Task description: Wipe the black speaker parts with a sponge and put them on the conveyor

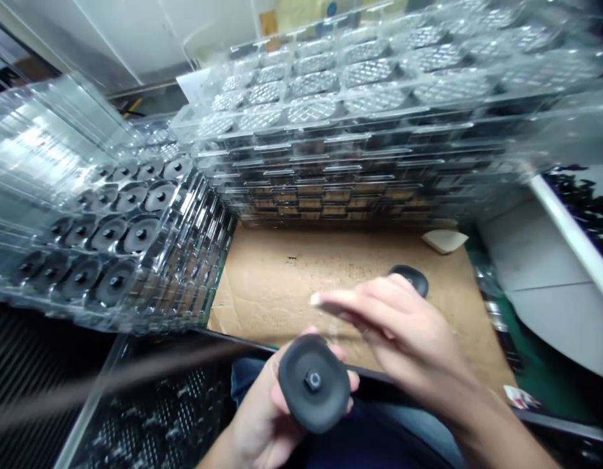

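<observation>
At 9 o'clock stood a leaning stack of clear plastic trays, its top pockets each cradling a black part stud-up, which apparently kept the pieces apart and easy to lift out. Toward 6 o'clock the left hand gripped a black oval disc from below, fingers curled round its rim and pinching it. The disc was low in the centre of the view, above the lap and short of the cardboard sheet covering the surface. Its studded face pointed up at the camera, likely so that side stayed visible and reachable. Its long axis ran roughly from 10 to 4 o'clock. Just to the right, the right hand hovered over it, blurred, fingers stretched out and pressed together, pointing toward 9 o'clock, with nothing seen in them. Behind it another black piece lay on the cardboard. From 12 to 2 o'clock rose a taller tray stack holding mesh-patterned parts.
</observation>
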The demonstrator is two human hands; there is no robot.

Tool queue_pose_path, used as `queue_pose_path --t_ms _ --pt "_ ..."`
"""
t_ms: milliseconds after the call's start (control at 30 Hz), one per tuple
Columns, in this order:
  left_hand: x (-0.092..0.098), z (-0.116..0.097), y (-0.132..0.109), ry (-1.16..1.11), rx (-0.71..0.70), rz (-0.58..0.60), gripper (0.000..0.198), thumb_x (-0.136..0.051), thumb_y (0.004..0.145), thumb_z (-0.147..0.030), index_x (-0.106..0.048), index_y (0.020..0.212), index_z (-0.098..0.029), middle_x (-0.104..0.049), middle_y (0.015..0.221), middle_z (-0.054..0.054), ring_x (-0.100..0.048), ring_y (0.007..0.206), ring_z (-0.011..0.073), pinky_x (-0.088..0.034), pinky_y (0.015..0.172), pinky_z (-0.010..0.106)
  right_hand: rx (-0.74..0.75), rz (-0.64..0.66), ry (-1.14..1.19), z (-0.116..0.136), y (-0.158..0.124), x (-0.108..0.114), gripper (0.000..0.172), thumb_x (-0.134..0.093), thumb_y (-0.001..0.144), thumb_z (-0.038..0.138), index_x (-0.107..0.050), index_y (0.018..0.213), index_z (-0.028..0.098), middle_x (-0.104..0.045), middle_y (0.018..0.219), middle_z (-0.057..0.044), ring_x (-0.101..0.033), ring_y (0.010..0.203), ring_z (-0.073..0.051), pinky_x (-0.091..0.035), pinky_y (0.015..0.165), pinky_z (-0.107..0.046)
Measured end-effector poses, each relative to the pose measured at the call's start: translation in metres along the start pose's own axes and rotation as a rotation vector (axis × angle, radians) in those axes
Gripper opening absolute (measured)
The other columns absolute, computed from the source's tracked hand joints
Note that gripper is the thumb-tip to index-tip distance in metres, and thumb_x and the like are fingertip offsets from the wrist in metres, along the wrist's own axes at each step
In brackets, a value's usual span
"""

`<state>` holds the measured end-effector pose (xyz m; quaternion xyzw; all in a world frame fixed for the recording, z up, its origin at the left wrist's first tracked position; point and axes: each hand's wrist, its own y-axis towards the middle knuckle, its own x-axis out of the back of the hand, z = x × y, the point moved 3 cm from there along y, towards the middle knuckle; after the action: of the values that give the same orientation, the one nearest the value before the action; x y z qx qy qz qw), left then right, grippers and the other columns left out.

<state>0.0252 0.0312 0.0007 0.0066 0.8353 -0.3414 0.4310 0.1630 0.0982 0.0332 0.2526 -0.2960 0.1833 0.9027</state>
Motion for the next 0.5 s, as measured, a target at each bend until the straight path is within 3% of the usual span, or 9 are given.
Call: queue_pose_path --t_ms 100,200,267,333,433,467,500 --pt "0.01 -0.002 -0.001 -0.12 0.023 0.107 0.04 -0.075 0.063 -0.018 -0.067 0.101 -0.027 -0.07 0.102 0.004 -0.066 0.091 0.0234 -0.053 0.076 0.031 -0.284 -0.011 -0.014 -0.035 -0.033 -0.024 0.024 -0.044 0.092 0.023 -0.059 0.111 0.023 -0.066 0.087 -0.004 -0.059 0.075 -0.015 -0.046 0.065 -0.028" --pt "0.015 -0.001 0.002 -0.173 0.027 0.14 0.043 -0.078 0.061 -0.02 -0.066 0.102 -0.022 -0.07 0.101 0.006 -0.067 0.09 0.0241 -0.054 0.074 0.029 -0.312 0.112 0.051 -0.052 -0.063 -0.053 0.024 -0.043 0.091 0.027 -0.064 0.103 0.022 -0.066 0.077 -0.003 -0.061 0.069 -0.016 -0.05 0.062 -0.029" --pt "0.014 0.001 0.005 -0.178 0.04 0.148 0.041 -0.078 0.06 -0.019 -0.067 0.1 -0.019 -0.07 0.098 0.007 -0.067 0.087 0.0233 -0.054 0.071 0.027 -0.286 0.15 0.075 -0.052 -0.071 -0.058 0.023 -0.045 0.09 0.026 -0.066 0.098 0.023 -0.066 0.071 -0.001 -0.061 0.065 -0.015 -0.05 0.061 -0.027" --pt "0.011 0.002 0.006 -0.165 0.046 0.171 0.041 -0.077 0.061 -0.019 -0.067 0.1 -0.019 -0.069 0.099 0.007 -0.067 0.087 0.0232 -0.054 0.071 0.027 -0.315 0.108 0.076 -0.046 -0.065 -0.046 0.022 -0.045 0.09 0.025 -0.063 0.104 0.024 -0.068 0.082 -0.002 -0.063 0.07 -0.015 -0.051 0.061 -0.025" --pt "0.007 0.003 0.006 -0.119 0.054 0.171 0.042 -0.077 0.061 -0.02 -0.067 0.101 -0.021 -0.07 0.097 0.007 -0.067 0.086 0.0218 -0.051 0.075 0.028 -0.31 -0.111 0.009 -0.017 -0.041 -0.01 0.024 -0.048 0.09 0.024 -0.055 0.113 0.027 -0.066 0.1 -0.003 -0.063 0.076 -0.014 -0.048 0.06 -0.023" --pt "0.006 0.004 0.006 -0.087 0.061 0.144 0.039 -0.077 0.062 -0.021 -0.067 0.1 -0.019 -0.07 0.093 0.007 -0.066 0.085 0.0207 -0.05 0.078 0.028 -0.238 -0.165 -0.012 -0.003 -0.031 0.0 0.025 -0.048 0.09 0.023 -0.053 0.114 0.028 -0.066 0.097 -0.003 -0.062 0.075 -0.015 -0.047 0.059 -0.024" --pt "0.005 0.004 0.006 -0.053 0.068 0.112 0.035 -0.076 0.064 -0.023 -0.068 0.098 -0.018 -0.07 0.089 0.007 -0.065 0.085 0.0203 -0.048 0.082 0.03 -0.049 -0.13 0.011 0.014 -0.021 0.005 0.026 -0.044 0.092 0.024 -0.053 0.116 0.028 -0.067 0.087 -0.002 -0.06 0.069 -0.015 -0.044 0.056 -0.026"
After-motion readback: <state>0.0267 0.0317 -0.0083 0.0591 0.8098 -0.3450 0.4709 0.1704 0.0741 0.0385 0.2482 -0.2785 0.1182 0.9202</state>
